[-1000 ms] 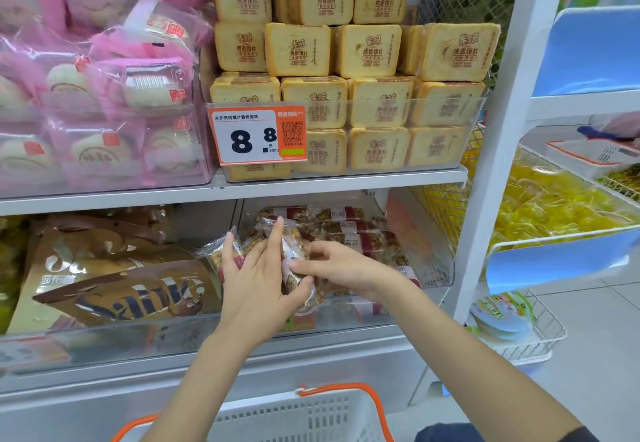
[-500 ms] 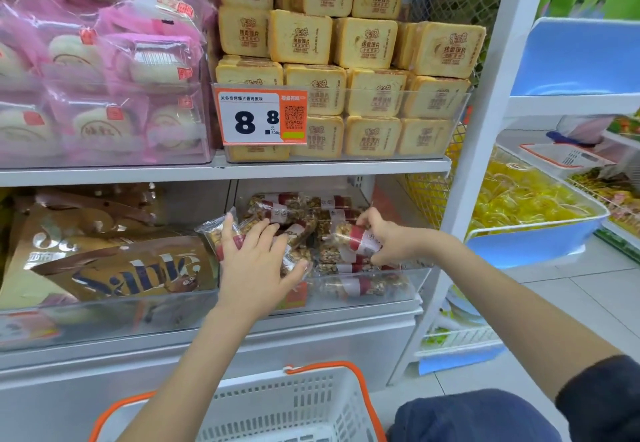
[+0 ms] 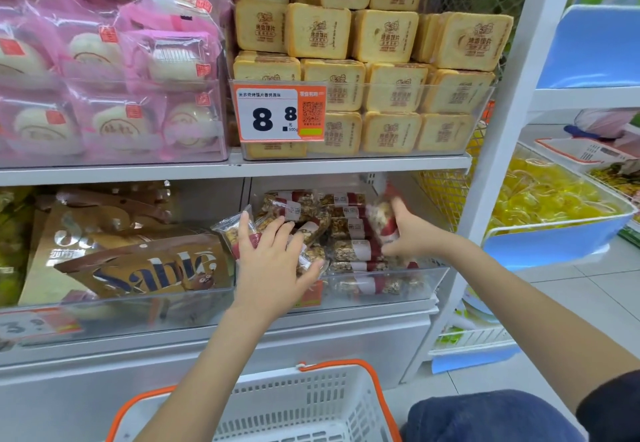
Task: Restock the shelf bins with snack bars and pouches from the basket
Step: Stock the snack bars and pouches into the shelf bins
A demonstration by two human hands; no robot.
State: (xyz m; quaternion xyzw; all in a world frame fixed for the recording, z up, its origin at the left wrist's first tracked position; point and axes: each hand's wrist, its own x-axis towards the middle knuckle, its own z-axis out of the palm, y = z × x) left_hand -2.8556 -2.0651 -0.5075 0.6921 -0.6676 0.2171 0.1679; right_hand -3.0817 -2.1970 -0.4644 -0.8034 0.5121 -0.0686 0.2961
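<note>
Holding one nut snack bar (image 3: 382,222) in the right hand (image 3: 412,234), fingers curling round it, at the right end of the clear bar bin (image 3: 429,280) on the lower shelf. Tilting that bar's long axis steeply, near upright, while the stocked bars (image 3: 349,230) just to its left are lying flat with long axes running left to right in rows. Needing, by judgement, a turn to horizontal and a short drop leftward into the gap beside the bin wall; right hand already nearest to that gap. Pressing and gripping a loose bundle of bars (image 3: 239,232) with the left hand (image 3: 273,268) at the bin's left end, fingers spreading over them, thumb curling beneath.

Sitting in the neighbouring bin to the left: brown Sablé pouches (image 3: 145,270). Standing above: toast-slice packs (image 3: 381,95) and pink bun packs (image 3: 104,71). Waiting below: white basket with orange handle (image 3: 304,403), contents not showing.
</note>
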